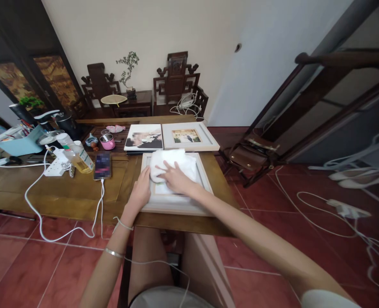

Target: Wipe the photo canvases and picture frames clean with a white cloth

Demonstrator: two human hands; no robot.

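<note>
A light wooden picture frame [176, 209] lies flat at the table's front edge. On its upper part rests a folded white cloth [189, 160], which covers much of the picture. My right hand [174, 177] lies on the cloth with its fingers spread, pressing it onto the frame. At the frame's left side, my left hand [141, 188] holds the edge; some of its fingers are hidden. Just behind the cloth are a second framed picture [187, 136] and a photo panel [144, 133] on a dark stack.
On the wooden table [80, 192], left of the frame, are a charging phone [102, 166], a bottle of yellowish liquid [83, 158], a power strip [56, 164] and a pink cup [107, 141]. A white cable [40, 214] hangs over the front edge. A chair with a brown bag [253, 158] stands right.
</note>
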